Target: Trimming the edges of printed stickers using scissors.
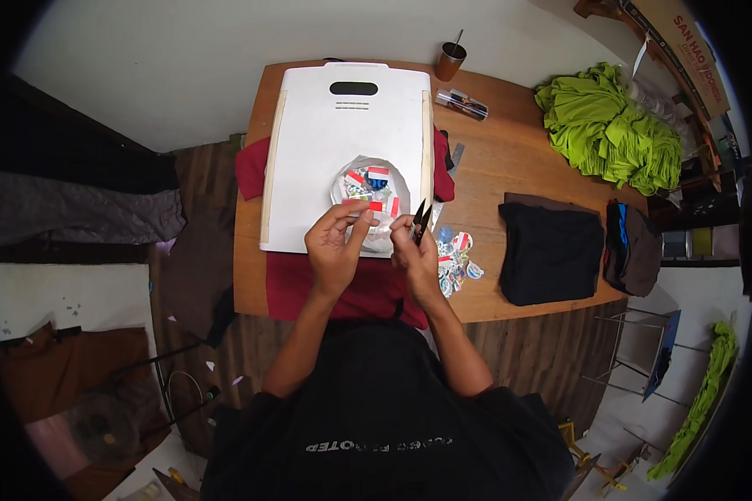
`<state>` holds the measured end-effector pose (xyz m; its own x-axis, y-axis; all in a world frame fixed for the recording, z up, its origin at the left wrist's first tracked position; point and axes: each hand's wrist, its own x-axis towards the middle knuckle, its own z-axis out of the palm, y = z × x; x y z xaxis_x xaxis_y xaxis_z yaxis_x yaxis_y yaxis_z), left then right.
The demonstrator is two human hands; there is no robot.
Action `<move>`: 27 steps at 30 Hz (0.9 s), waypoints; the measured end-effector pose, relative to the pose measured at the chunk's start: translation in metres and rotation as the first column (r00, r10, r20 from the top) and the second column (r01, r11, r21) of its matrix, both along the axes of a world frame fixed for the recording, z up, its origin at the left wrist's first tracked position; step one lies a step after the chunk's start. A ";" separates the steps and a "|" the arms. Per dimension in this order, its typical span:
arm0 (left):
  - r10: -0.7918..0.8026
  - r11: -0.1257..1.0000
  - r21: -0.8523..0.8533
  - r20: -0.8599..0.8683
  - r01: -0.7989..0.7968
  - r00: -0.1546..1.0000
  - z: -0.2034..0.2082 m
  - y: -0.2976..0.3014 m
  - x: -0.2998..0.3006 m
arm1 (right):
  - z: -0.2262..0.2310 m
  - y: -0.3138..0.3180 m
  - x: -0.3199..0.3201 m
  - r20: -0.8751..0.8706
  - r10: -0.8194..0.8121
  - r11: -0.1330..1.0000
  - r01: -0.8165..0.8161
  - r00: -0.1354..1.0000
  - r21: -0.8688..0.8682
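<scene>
Patch [376, 206] in left hand [336, 244]; scissors [419, 224] in right hand [414, 250].

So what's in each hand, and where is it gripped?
Left hand: a small red piece, pinched at its left end. Right hand: dark snips, held below the blades.

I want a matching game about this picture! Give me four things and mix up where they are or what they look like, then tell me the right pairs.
Things:
1. Small red piece
2. Cup
3. Dark snips
4. Cloth pile

Places and looks:
A. Held in the right hand
B. Bright green, heaped toward the right of the wooden table
C. Pinched between the left hand's thumb and fingers
D. Brown, with a thin rod sticking up out of it

Right pairs: 1-C, 2-D, 3-A, 4-B
</scene>
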<state>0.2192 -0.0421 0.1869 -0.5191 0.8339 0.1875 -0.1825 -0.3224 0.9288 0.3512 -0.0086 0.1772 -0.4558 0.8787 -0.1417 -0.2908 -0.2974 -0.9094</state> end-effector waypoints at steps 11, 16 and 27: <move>0.002 0.997 -0.083 0.021 -0.001 1.000 -0.009 -0.002 -0.001 | 0.003 0.013 -0.018 0.133 -0.183 0.971 0.158 0.974 0.179; 0.026 0.996 -0.092 0.118 -0.015 0.993 -0.005 -0.005 -0.004 | 0.015 0.015 -0.015 0.154 -0.177 0.974 0.150 0.972 0.173; -0.330 0.935 -0.118 0.044 0.333 0.943 -0.001 -0.003 -0.015 | 0.000 0.019 -0.009 0.168 -0.129 0.988 0.111 0.977 0.110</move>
<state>0.2038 -0.0450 0.1863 -0.2119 0.9751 0.0649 -0.2815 -0.1245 0.9515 0.3420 0.0099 0.1767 -0.3224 0.9391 -0.1189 -0.1539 -0.1760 -0.9723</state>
